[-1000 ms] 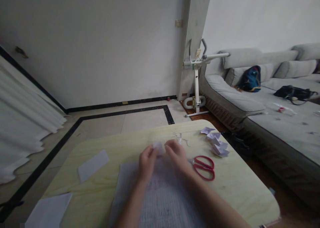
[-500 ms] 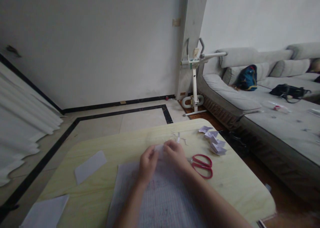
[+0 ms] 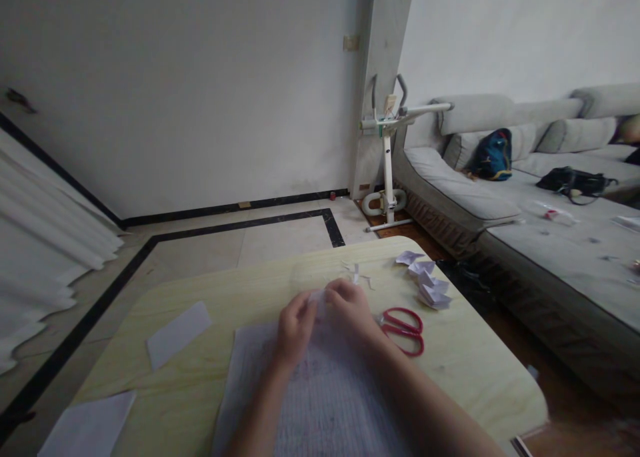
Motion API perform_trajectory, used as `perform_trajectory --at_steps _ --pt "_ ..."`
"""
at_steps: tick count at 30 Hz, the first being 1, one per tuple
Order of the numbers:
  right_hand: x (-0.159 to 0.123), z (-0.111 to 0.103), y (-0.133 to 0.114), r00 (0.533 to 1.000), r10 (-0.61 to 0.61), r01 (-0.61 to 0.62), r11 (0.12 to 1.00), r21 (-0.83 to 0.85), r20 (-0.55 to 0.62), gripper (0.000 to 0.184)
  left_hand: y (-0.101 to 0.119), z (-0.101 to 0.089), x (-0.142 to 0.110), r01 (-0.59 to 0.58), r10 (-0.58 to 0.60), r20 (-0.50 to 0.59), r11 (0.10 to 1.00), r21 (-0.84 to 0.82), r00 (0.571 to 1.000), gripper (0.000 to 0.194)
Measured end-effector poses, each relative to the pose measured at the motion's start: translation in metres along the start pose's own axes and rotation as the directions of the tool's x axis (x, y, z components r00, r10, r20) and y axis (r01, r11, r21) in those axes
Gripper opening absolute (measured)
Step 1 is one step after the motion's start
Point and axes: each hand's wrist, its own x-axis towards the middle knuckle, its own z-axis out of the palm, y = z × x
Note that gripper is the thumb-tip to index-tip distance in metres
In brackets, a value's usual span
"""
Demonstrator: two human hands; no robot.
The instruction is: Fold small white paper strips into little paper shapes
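My left hand (image 3: 294, 325) and my right hand (image 3: 351, 306) meet over the middle of a light wooden table (image 3: 475, 370). Both pinch a small white piece of paper (image 3: 317, 298) between their fingertips; most of it is hidden by the fingers. Under my forearms lies a large sheet of lined paper (image 3: 325, 397). Red-handled scissors (image 3: 405, 330) lie just right of my right hand.
Several small folded paper shapes (image 3: 429, 285) sit at the table's far right corner, with thin paper scraps (image 3: 357, 275) beyond my hands. Two blank paper pieces (image 3: 177, 325) (image 3: 90, 433) lie on the left. A grey sofa (image 3: 525, 203) and an exercise bike (image 3: 387, 157) stand to the right.
My hands have closed more tightly around the small paper, so less of it shows. The view has shifted slightly right; nothing else on the table has moved.
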Motion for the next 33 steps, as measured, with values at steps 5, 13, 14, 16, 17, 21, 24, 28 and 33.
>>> perform_trajectory --at_steps 5,13,14,16,17,21,24,28,33 --pt "-0.001 0.0 -0.001 1.0 -0.009 0.009 1.0 0.009 0.02 0.01 0.001 -0.001 -0.001 -0.014 0.014 -0.004 1.0 0.021 1.0 0.027" --pt "0.0 -0.002 -0.003 0.998 -0.054 0.054 0.998 -0.011 -0.016 0.009 0.008 -0.001 0.002 0.163 -0.175 -0.188 0.984 -0.075 0.966 0.04" --pt "0.0 -0.002 -0.004 0.998 -0.062 0.062 0.998 -0.005 -0.005 0.01 0.007 0.0 0.003 0.193 -0.214 -0.201 0.974 -0.118 0.956 0.043" --pt "-0.002 -0.002 -0.006 0.997 -0.071 0.07 0.997 0.006 0.021 0.01 0.003 -0.001 0.005 0.215 -0.251 -0.231 0.962 -0.167 0.94 0.044" --pt "-0.003 -0.001 -0.007 0.997 -0.07 0.07 0.998 0.007 0.033 0.01 0.001 -0.002 0.006 0.215 -0.253 -0.248 0.962 -0.17 0.935 0.043" --pt "-0.005 0.001 -0.006 0.997 -0.051 0.052 0.999 -0.01 0.059 0.01 -0.004 -0.004 0.007 0.189 -0.217 -0.197 0.97 -0.15 0.956 0.038" --pt "-0.004 0.002 -0.004 0.998 -0.059 0.06 0.997 -0.047 0.032 0.011 0.001 -0.005 0.005 0.146 -0.154 -0.055 0.981 -0.128 0.987 0.034" --pt "-0.003 0.002 -0.002 0.995 -0.095 0.095 0.991 -0.098 0.009 0.01 0.013 -0.003 0.003 0.093 -0.087 0.086 0.993 -0.068 0.993 0.028" --pt "-0.003 0.002 -0.002 0.996 -0.091 0.089 0.991 -0.1 -0.012 0.01 0.015 0.0 0.002 0.12 -0.101 0.134 0.982 -0.146 0.986 0.028"
